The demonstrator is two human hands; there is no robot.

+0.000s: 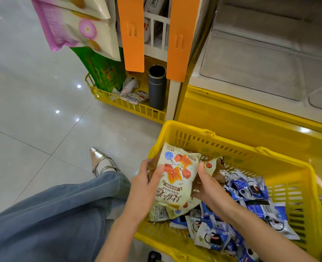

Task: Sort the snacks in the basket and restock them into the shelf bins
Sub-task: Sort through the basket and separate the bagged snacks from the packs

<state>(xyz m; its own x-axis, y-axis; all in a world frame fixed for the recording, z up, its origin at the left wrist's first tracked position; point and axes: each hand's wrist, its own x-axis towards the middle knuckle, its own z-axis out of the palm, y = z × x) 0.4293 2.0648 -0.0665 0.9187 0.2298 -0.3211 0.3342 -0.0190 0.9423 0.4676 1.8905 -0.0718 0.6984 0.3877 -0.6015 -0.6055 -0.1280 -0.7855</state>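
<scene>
The left hand (145,184) grips a cream-and-brown snack packet (177,178) printed with red meat cubes, its fingers (159,172) curled round the packet's left edge with the thumb on the face. The right hand (208,186) holds the same bundle from the other side, its fingers (201,168) curled in behind it. Three such packets show: the front one, a second packet (159,213) tucked under it with its barcode out below the left fingers, and a third packet (214,164) just past the right thumb; whether that one is held or lies loose I cannot tell. All sit over the near-left corner of one yellow basket (232,141). Under and right of the right fingers lies a heap of small blue-and-white packets (251,195), too overlapped to count. Beyond the fingers, up and right, are clear shelf bins (251,69), two compartments showing. Up and left of the fingers hang two orange strips (131,35), with one grey flask (157,87) between their lower ends
</scene>
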